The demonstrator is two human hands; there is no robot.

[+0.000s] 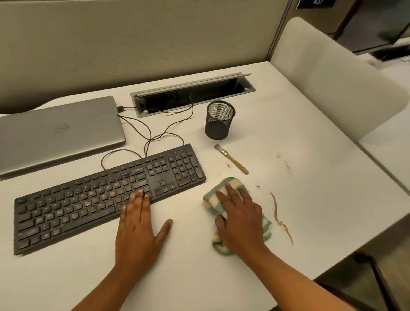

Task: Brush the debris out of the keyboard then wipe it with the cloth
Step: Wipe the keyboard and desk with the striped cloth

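left hand (pixel 135 230) flat, fingers straight on dusty black keyboard (pixel 106 195); right hand (pixel 239 219) spread, pressing green-checked cloth (pixel 213 197) onto tabletop (pixel 310 199).

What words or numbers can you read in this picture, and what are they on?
"DELL", faint, inside a ring: on the lid of the closed laptop.
Dark sign at the top edge: pale digits, cut off and too blurred to read.
Keyboard keys: the marks are too blurred to read.
Cloth, brush, mesh cup: no writing seen.
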